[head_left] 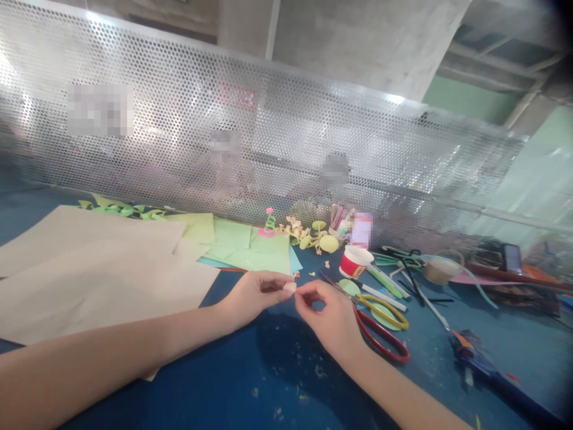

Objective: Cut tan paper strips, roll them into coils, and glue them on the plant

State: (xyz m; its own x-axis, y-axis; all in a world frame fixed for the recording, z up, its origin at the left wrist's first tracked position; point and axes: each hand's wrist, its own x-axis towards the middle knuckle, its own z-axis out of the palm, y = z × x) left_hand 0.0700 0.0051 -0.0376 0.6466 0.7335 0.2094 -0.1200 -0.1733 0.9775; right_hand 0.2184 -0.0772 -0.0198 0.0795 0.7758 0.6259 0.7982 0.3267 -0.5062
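Observation:
Above the blue tabletop, my left hand (250, 300) pinches a small piece of pale peach paper (290, 287) between thumb and fingertips. My right hand (330, 316) meets it from the other side, thumb and forefinger closed at the paper's right edge. Whether the right fingertips grip the paper or only touch it, I cannot tell. Scissors with one yellow and one red handle (394, 358) lie just right of my right hand, partly hidden by it. Behind the hands stand peach paper flowers (293, 229) and a green spiral with a pink top (269, 222).
Large beige sheets (107, 269) cover the left side, with green sheets (268, 251) behind. A red and white paper cup (355, 263) stands beyond my right hand. A dark blue glue gun (487, 370) lies at right. A perforated metal screen (179, 119) bounds the back.

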